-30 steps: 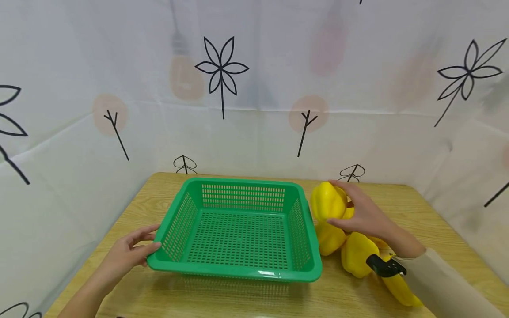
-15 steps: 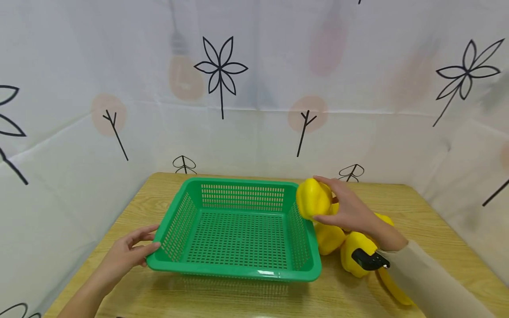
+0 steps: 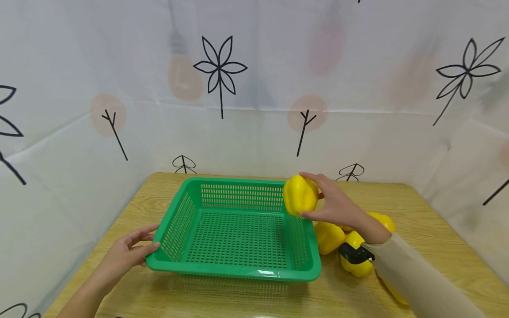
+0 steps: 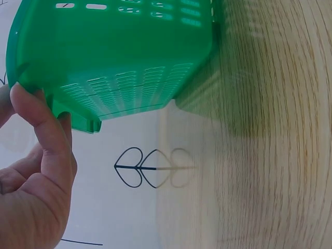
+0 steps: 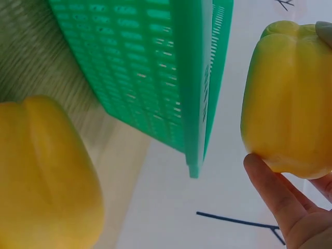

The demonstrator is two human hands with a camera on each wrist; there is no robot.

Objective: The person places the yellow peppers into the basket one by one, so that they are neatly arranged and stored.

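Note:
A green plastic basket [image 3: 234, 273] with slotted walls stands in the middle of the table; nothing lies on its floor in the head view. My left hand [image 3: 125, 254] holds its left rim, thumb on top and fingers beneath, as the left wrist view also shows with the basket's outer wall [image 4: 119, 57] beside the fingers. My right hand [image 3: 338, 205] grips a yellow bell pepper [image 3: 300, 195] between thumb and fingers, raised over the basket's far right corner. In the right wrist view this pepper [image 5: 290, 104] hangs above the basket's rim level, apart from the rim.
Several more yellow peppers lie right of the basket, among them one close by its wall [image 3: 329, 238] and one partly behind the black wrist camera strap [image 3: 355, 267]. The wooden table [image 3: 179, 296] ends at a white patterned cloth [image 3: 254, 141] behind and at the sides.
My right hand has carried the bell pepper leftward and slightly up, from the pile beside the basket to over its right rim. The left hand and the basket stay in place.

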